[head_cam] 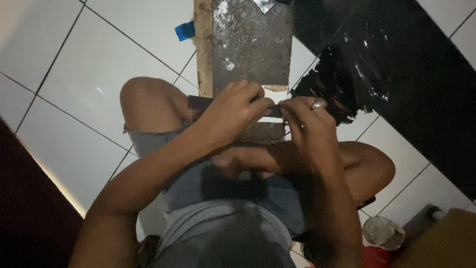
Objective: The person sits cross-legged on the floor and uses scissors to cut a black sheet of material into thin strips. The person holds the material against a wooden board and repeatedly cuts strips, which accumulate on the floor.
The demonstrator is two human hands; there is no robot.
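Left hand (233, 111) and ringed right hand (307, 124) both pinch, fingers closed, a thin flat dark strip (198, 102) held level over the near edge of a scuffed, speckled grey board (250, 44) on white floor tiles (94, 74).

head camera, steeply downward, close over lap
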